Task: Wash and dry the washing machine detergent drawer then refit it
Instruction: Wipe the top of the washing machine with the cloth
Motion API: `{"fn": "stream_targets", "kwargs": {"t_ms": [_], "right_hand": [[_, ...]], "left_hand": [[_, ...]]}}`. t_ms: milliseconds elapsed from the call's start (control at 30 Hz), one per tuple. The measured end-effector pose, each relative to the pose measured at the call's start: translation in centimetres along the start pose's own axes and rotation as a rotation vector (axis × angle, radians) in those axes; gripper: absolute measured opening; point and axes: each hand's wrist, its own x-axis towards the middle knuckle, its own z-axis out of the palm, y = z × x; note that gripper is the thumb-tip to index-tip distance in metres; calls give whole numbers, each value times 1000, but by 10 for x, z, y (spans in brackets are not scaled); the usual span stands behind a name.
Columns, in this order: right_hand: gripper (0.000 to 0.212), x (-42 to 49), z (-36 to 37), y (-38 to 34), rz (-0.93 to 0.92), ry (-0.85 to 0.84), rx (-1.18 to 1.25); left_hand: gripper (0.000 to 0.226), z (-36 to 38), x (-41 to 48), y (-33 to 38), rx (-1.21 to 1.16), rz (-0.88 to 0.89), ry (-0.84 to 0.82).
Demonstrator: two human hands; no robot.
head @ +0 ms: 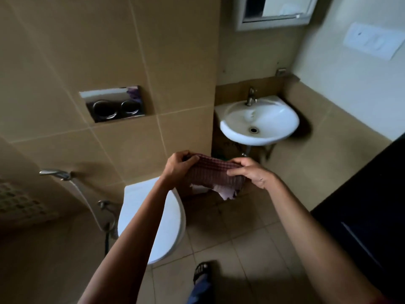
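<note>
The drawer does not show plainly. A pale shape under the checked cloth (215, 173) may be it, but I cannot tell. The left hand (178, 166) and right hand (252, 172) each pinch an end of the cloth, over the floor (241, 227) between the toilet lid (151, 216) and the far sink (274, 119). If the drawer lies loose in the fold, it could slip out and crack on the tiles.

The room is dim and a bit blurry. The round white sink (274, 119) shines brightest. Shadows fill the bottom corners. Lines bend near the edges.
</note>
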Motion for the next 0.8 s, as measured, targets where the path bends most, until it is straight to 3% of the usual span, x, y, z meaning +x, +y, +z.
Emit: {"fn": "stream_targets", "kwargs": {"t_ms": [133,267,400,500,667,800], "right_hand": [[30,9,-49,-12,-11,39,144],[65,29,-92,-28,-96,107,293],[39,54,-126,-54,-159,163,258],[33,72,-146,-74,-218,220,238],[29,100,-187,-89,-214,305,375],[27,120,-223,-76,-120,455,253]], "left_hand": [[22,18,43,12,-182,-58,-222],[26,36,93,23,-237,-67,-311],[24,56,149,38,-220,-33,-350],[22,74,184,45,-328,-38,-406],[36,107,218,70,-758,-262,-541],[44,135,250,86,-888,-380,-552]]}}
